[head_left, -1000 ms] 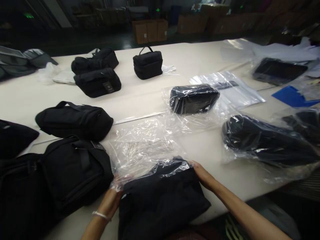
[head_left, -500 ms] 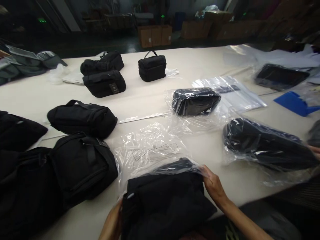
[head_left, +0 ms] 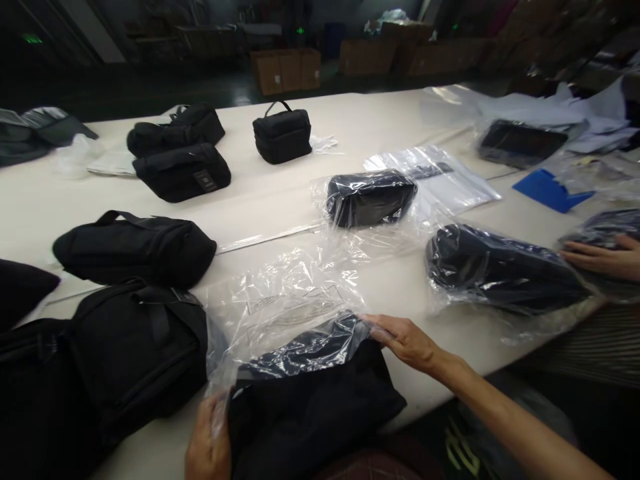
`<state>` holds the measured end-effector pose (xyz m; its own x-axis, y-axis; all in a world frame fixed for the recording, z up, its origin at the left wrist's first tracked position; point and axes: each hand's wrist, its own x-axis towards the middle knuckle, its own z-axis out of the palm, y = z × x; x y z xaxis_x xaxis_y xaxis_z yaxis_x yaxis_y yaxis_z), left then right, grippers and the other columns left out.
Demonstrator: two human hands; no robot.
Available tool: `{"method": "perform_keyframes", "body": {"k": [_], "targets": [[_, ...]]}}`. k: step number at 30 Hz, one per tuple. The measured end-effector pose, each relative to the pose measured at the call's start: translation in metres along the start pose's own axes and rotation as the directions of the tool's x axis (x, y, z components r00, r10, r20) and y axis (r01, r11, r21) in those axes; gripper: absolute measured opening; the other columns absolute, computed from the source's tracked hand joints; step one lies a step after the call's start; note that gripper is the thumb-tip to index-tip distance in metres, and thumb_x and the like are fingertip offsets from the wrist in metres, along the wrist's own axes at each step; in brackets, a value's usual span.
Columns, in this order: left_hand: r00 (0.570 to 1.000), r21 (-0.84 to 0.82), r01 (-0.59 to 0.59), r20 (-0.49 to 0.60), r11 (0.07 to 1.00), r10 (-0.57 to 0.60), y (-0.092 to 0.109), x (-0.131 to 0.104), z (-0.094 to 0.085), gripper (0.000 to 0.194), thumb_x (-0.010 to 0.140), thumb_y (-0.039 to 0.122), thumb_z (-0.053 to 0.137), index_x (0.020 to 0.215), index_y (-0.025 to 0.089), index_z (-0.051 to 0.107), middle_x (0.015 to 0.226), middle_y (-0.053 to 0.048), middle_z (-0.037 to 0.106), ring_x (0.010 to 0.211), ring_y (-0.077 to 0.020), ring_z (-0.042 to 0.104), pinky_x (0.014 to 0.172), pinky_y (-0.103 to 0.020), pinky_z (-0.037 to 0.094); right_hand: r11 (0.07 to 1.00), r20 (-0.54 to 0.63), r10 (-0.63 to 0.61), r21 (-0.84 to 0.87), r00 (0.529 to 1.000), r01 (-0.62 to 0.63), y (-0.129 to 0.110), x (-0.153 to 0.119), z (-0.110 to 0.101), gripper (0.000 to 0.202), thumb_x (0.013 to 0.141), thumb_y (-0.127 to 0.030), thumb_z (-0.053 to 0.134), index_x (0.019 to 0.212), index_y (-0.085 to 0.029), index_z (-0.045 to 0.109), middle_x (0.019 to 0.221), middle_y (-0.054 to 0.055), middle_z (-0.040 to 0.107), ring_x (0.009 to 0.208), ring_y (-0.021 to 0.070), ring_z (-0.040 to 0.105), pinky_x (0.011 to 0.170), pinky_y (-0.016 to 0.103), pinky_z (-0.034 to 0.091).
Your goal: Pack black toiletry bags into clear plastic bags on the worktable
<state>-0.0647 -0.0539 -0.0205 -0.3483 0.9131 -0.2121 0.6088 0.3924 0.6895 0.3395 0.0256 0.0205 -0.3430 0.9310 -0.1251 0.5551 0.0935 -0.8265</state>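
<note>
A black fabric bag [head_left: 310, 413] lies at the near table edge, its far end inside a clear plastic bag [head_left: 285, 313]. My left hand [head_left: 209, 443] grips the plastic's mouth at the bag's left side. At the right corner, my right hand [head_left: 407, 341] pinches the plastic edge over the bag. The plastic covers roughly the bag's upper third.
Several unwrapped black bags [head_left: 135, 247] lie left and at the back on the white table [head_left: 390, 120]. Wrapped bags [head_left: 370, 199] sit in the middle and right. Another person's hand [head_left: 600, 257] rests on a wrapped bag at far right. A blue sheet [head_left: 547, 189] lies beyond.
The plastic mouth has been drawn further down over the black bag, with my left hand sliding toward me. Another person's hand has come in at the far right.
</note>
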Motion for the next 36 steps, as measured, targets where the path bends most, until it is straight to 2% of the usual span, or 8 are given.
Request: {"method": "perform_keyframes", "body": {"k": [7, 11, 17, 21, 24, 30, 33, 36], "targets": [[0.999, 0.011, -0.017, -0.037, 1.000, 0.017, 0.006, -0.002, -0.002, 0.041, 0.086, 0.055, 0.037, 0.107, 0.029, 0.061, 0.117, -0.005, 0.067, 0.120, -0.0294, 0.057, 0.107, -0.043, 0.046, 1.000, 0.080, 0.010, -0.005, 0.997, -0.009, -0.016, 0.016, -0.025, 0.026, 0.088, -0.038, 0.060, 0.108, -0.026, 0.072, 0.101, 0.002, 0.074, 0.091, 0.0210, 0.068, 0.085, 0.031, 0.053], [0.999, 0.028, -0.012, -0.033, 1.000, 0.013, 0.004, -0.002, -0.001, 0.039, 0.086, 0.052, 0.037, 0.106, 0.028, 0.061, 0.116, -0.005, 0.067, 0.121, -0.0297, 0.055, 0.106, -0.043, 0.047, 0.997, 0.218, 0.066, -0.056, 0.974, -0.055, -0.026, 0.035, -0.041, 0.012, 0.079, -0.027, 0.067, 0.090, -0.023, 0.071, 0.075, -0.003, 0.067, 0.067, 0.0148, 0.060, 0.062, 0.024, 0.046], [0.999, 0.014, -0.007, -0.034, 1.000, 0.007, -0.001, 0.002, 0.004, 0.037, 0.084, 0.048, 0.039, 0.108, 0.027, 0.057, 0.118, -0.007, 0.065, 0.120, -0.0310, 0.055, 0.107, -0.045, 0.044, 0.987, 0.388, 0.126, 0.046, 0.913, -0.156, -0.028, 0.055, -0.042, 0.016, 0.070, -0.020, 0.067, 0.086, -0.020, 0.067, 0.067, -0.005, 0.061, 0.061, 0.0136, 0.058, 0.056, 0.022, 0.044], [0.999, -0.012, 0.040, -0.012, 0.999, -0.040, 0.001, 0.003, 0.003, 0.040, 0.083, 0.050, 0.037, 0.108, 0.026, 0.056, 0.116, -0.008, 0.065, 0.118, -0.0318, 0.057, 0.104, -0.045, 0.045, 0.978, 0.206, -0.064, -0.180, 0.976, 0.102, -0.017, 0.042, -0.029, 0.006, 0.077, -0.018, 0.059, 0.080, -0.021, 0.064, 0.071, -0.001, 0.061, 0.064, 0.0150, 0.056, 0.061, 0.025, 0.045], [0.986, -0.033, 0.153, -0.057, 0.988, -0.155, -0.004, -0.004, -0.002, 0.039, 0.085, 0.053, 0.035, 0.105, 0.026, 0.055, 0.110, -0.007, 0.067, 0.111, -0.0309, 0.061, 0.099, -0.043, 0.048, 0.946, 0.047, -0.198, -0.253, 0.979, 0.203, 0.011, 0.011, -0.014, 0.020, 0.092, -0.026, 0.047, 0.088, -0.022, 0.066, 0.082, 0.005, 0.066, 0.075, 0.0188, 0.062, 0.071, 0.029, 0.050], [0.970, -0.145, 0.244, 0.039, 0.959, -0.241, -0.025, -0.037, 0.003, 0.041, 0.075, 0.056, 0.047, 0.097, 0.024, 0.061, 0.101, -0.006, 0.072, 0.100, -0.0311, 0.065, 0.088, -0.041, 0.053, 0.982, -0.161, -0.057, -0.186, 0.985, 0.026, 0.077, -0.060, 0.035, 0.020, 0.090, -0.029, 0.050, 0.099, -0.025, 0.067, 0.091, 0.005, 0.073, 0.081, 0.0213, 0.069, 0.074, 0.030, 0.056], [0.967, -0.272, 0.254, 0.089, 0.928, -0.239, -0.023, -0.037, 0.016, 0.046, 0.067, 0.048, 0.057, 0.105, 0.022, 0.061, 0.107, -0.006, 0.071, 0.102, -0.0312, 0.065, 0.091, -0.043, 0.052, 0.991, -0.183, 0.099, -0.075, 0.978, -0.114, 0.075, -0.068, 0.060, 0.022, 0.086, -0.030, 0.052, 0.101, -0.023, 0.067, 0.096, 0.006, 0.072, 0.082, 0.0217, 0.068, 0.073, 0.030, 0.057], [0.962, -0.334, 0.273, 0.091, 0.902, -0.257, -0.012, -0.016, 0.025, 0.043, 0.066, 0.048, 0.054, 0.096, 0.020, 0.064, 0.104, -0.010, 0.072, 0.102, -0.0337, 0.065, 0.095, -0.048, 0.050, 0.988, -0.258, 0.114, -0.067, 0.959, -0.136, 0.062, -0.053, 0.074, 0.023, 0.084, -0.032, 0.051, 0.095, -0.022, 0.069, 0.101, 0.009, 0.070, 0.094, 0.0259, 0.064, 0.083, 0.037, 0.055]]}}
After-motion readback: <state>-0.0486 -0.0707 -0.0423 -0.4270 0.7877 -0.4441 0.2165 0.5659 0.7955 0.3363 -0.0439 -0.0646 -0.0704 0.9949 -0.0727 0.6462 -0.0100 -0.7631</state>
